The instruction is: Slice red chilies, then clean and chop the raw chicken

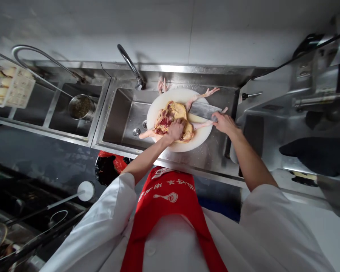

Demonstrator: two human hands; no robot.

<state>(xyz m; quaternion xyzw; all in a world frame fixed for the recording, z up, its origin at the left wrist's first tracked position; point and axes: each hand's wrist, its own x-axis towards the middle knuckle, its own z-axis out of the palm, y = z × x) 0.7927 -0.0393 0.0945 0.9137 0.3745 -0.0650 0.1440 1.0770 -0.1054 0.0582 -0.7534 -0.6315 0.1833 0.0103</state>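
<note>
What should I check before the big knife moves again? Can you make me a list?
1. Right hand on the knife: ok.
2. Left hand apart from the blade: ok, it's on the meat.
3. Meat all on the board: not ok, some parts poke past the edge.
4. Board fully supported: not ok, its left part hangs over the sink.
5. Blade sharp: cannot tell.
</note>
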